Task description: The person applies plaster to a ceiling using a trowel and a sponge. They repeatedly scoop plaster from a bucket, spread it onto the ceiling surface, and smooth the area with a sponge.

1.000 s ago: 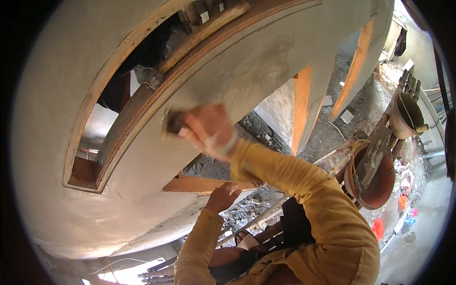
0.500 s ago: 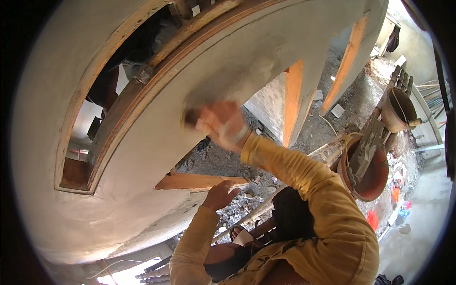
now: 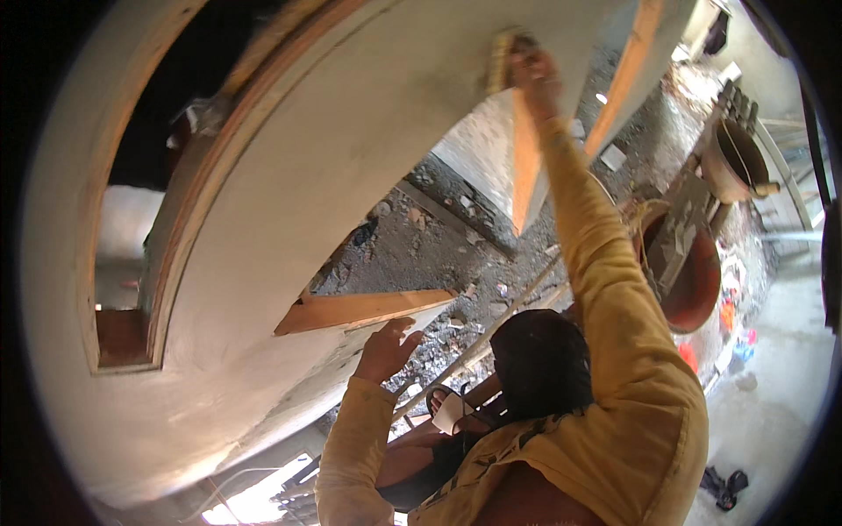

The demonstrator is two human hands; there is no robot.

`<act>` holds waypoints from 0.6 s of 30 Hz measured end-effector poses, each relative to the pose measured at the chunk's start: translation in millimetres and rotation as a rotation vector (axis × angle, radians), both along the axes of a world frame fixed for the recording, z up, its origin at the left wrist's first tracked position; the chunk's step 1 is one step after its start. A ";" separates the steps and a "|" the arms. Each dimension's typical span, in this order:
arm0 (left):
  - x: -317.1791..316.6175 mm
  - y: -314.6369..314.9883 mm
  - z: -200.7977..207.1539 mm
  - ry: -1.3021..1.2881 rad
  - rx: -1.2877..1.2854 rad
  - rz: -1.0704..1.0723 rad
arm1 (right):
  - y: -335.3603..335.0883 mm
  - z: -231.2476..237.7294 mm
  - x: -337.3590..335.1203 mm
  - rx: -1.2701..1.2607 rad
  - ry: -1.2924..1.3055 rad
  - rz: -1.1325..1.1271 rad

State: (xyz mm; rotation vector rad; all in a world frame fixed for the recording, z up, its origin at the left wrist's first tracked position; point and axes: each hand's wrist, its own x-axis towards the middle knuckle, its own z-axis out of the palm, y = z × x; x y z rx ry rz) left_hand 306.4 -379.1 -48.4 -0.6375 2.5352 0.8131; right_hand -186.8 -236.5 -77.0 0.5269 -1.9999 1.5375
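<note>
My right hand (image 3: 538, 83) is stretched far forward and closed on a hand float (image 3: 501, 63) with a yellowish slab and a dark grip, blurred by motion. The slab lies against the smooth grey plastered wall (image 3: 289, 219), just above the top of a timber-lined opening. My left hand (image 3: 388, 351) holds nothing; its fingers are apart and slightly bent. It hovers beside a wooden frame piece (image 3: 360, 309) at the lower edge of the nearer opening. Both arms wear yellow sleeves.
Orange wooden jambs (image 3: 524, 162) line the openings. A wood-edged window gap (image 3: 127, 337) is at the left. At the right, a reddish tub (image 3: 697, 294) and a paler bucket (image 3: 730, 162) stand by rough planks (image 3: 687, 241). Rubble (image 3: 412, 254) covers the ground below.
My right hand has swept the float up and to the right along the wall, and that arm is straighter. My left hand has shifted slightly left. The view has also moved a little.
</note>
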 end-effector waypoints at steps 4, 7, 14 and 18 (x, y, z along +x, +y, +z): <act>33.7 -1.9 -27.1 -0.100 -0.005 0.062 | -74.7 -32.8 217.7 0.221 -0.227 0.758; 11.8 4.5 -27.9 -0.099 -0.006 0.016 | -46.0 -36.5 269.0 0.348 -0.119 0.823; 17.2 -9.8 -49.4 -0.040 0.008 -0.068 | 52.1 -41.8 214.0 -0.364 -0.932 0.762; -17.8 -7.8 -42.9 -0.016 0.036 -0.138 | 95.3 -79.5 198.7 -0.654 -0.756 0.361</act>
